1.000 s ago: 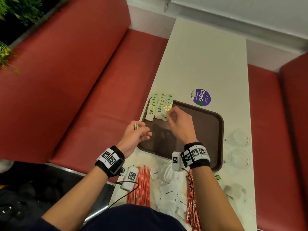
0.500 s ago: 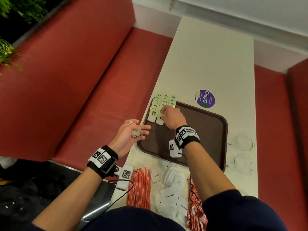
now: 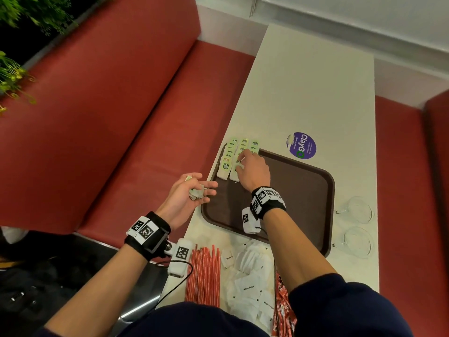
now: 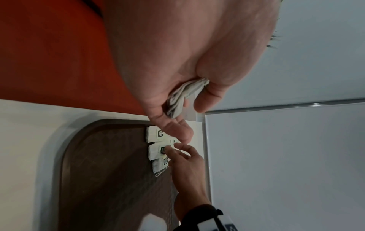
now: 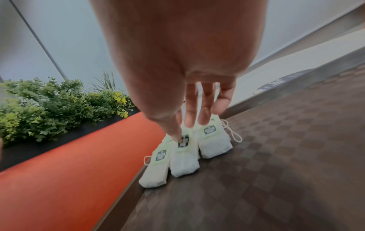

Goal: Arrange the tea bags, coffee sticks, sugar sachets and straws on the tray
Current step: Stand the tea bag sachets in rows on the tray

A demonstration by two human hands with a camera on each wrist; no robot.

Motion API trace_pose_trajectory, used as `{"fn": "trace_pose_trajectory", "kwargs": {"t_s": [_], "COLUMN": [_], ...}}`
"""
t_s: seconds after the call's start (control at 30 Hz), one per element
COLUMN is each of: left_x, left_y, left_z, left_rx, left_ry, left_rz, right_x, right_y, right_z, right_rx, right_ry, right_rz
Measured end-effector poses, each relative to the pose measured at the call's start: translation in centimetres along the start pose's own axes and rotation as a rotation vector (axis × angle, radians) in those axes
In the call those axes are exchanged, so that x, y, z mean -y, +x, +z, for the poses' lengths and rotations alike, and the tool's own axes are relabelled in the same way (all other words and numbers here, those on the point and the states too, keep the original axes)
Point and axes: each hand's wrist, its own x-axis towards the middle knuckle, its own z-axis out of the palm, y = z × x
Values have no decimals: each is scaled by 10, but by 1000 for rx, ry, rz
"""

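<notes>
Three rows of white tea bags (image 3: 226,158) with green tags lie at the far left corner of the brown tray (image 3: 303,203). My right hand (image 3: 241,157) lies over the middle and right rows, fingers straight, thumb pressing a tag (image 5: 183,141). My left hand (image 3: 204,190) hovers at the tray's left edge, its fingers curled round a small bundle of tea bags (image 4: 183,96). Red-striped straws (image 3: 204,276), white sugar sachets (image 3: 247,287) and red coffee sticks (image 3: 283,312) lie on the table near my body.
Two glass cups (image 3: 357,211) stand right of the tray. A purple sticker (image 3: 301,145) sits beyond it on the white table (image 3: 315,88). A red bench (image 3: 109,130) runs along the left, with green plants (image 5: 49,101) behind it.
My right hand has slid from the right row's near end toward the far left corner and flattened on the rows. My left hand has turned palm up, showing its tea bags.
</notes>
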Motion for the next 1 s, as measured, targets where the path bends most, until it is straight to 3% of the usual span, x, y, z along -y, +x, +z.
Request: {"fn": "trace_pose_trajectory", "kwargs": {"t_s": [0.13, 0.37, 0.5, 0.63, 0.83, 1.0], "left_x": [0, 3, 4, 3, 0, -3], "left_y": [0, -2, -5, -7, -13, -18], "left_z": [-2, 2, 3, 3, 11, 20], "left_rx": [-4, -10, 1, 17, 160, 333], "left_ry": [-8, -35, -31, -19, 16, 171], "left_rz": [4, -1, -5, -6, 4, -26], "right_x": [4, 23, 25, 23, 25, 37], "right_y": [-16, -45, -48, -48, -64, -102], "right_z": [6, 32, 41, 37, 13, -38], "right_rx": [-111, -99, -65, -126, -109, -117], "right_ry": [-2, -19, -8, 43, 343, 740], "right_rz": [-17, 151, 161, 132, 189, 90]}}
